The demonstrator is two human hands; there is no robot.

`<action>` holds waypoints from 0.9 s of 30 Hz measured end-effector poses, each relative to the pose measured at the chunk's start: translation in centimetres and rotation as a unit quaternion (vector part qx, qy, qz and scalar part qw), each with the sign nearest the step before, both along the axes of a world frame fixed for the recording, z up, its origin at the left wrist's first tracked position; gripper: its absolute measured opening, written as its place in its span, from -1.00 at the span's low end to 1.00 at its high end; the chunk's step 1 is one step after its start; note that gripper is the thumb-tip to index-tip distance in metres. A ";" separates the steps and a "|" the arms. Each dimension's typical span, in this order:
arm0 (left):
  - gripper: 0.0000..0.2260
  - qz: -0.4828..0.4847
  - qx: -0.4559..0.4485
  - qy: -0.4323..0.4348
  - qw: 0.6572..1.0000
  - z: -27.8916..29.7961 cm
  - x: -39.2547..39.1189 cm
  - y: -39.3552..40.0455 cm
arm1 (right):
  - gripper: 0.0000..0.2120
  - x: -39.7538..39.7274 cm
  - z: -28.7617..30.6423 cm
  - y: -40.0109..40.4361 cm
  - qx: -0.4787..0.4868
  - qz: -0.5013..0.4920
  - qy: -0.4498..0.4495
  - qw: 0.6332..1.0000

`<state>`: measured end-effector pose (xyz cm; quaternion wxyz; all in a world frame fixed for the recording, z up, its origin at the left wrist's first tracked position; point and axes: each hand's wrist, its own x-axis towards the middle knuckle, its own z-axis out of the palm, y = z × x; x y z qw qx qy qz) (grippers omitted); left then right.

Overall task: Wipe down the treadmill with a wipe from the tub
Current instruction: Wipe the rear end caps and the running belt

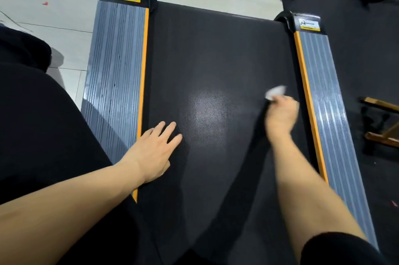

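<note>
Closest to me, both my bare forearms reach out over the treadmill belt (216, 59), the broad dark surface that fills the middle of the view. Grey ribbed side rails flank it: the left rail (114, 66) at ten o'clock and the right rail (319, 83) at two o'clock, each edged with an orange strip and capped at the far end by a black cover with a warning sticker. Pale floor tiles (54, 16) lie beyond the left rail at eleven o'clock. My left hand (155, 152) rests flat at eight o'clock, fingers straight and spread, palm on the belt just beside the left rail's orange strip. My right hand (280, 113), blurred, sits at three o'clock near the right rail, its grip curled round a small crumpled white wipe (275, 91) that pokes out past my fingers, down at the belt.
</note>
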<state>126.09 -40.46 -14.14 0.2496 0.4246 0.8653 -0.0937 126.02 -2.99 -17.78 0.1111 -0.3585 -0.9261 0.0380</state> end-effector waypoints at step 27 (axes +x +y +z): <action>-0.30 0.033 0.002 -0.014 0.999 -0.6 -1.1 1.7 | -0.72 -3.1 -0.2 -3.1 -0.027 -0.034 0.031 0.999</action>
